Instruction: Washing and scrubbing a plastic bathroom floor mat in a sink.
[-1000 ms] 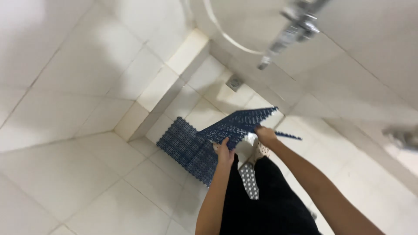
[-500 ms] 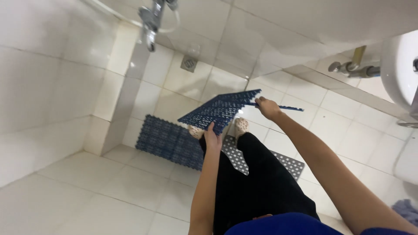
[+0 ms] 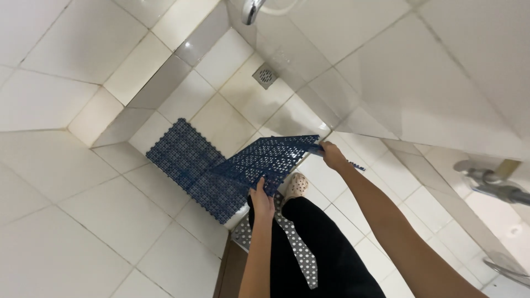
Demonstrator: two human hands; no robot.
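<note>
A: What is held by the hands?

B: A dark blue perforated mat panel (image 3: 270,159) is held up off the floor, tilted. Its near edge is gripped by the left hand (image 3: 261,197), fingers closed around it. Its far corner is pinched by the right hand (image 3: 333,155), likewise closed on the panel.

A: Where is the panel placed relative to the rest?

B: It is raised above a second dark blue mat (image 3: 190,165), which is laid flat on the white tiled floor (image 3: 110,221) just beside the raised tile ledge (image 3: 105,110). Whether the two pieces are joined at the lower edge cannot be told.

A: What else is seen nearby?

B: A grey perforated mat (image 3: 298,248) is seen under the person's black-clad legs, and a pale clog (image 3: 296,185) is worn on one foot beside the lifted panel. A square floor drain (image 3: 265,75) is set in the tiles farther off, well apart from the mats. Chrome fittings (image 3: 491,182) are mounted on the wall at the right.
</note>
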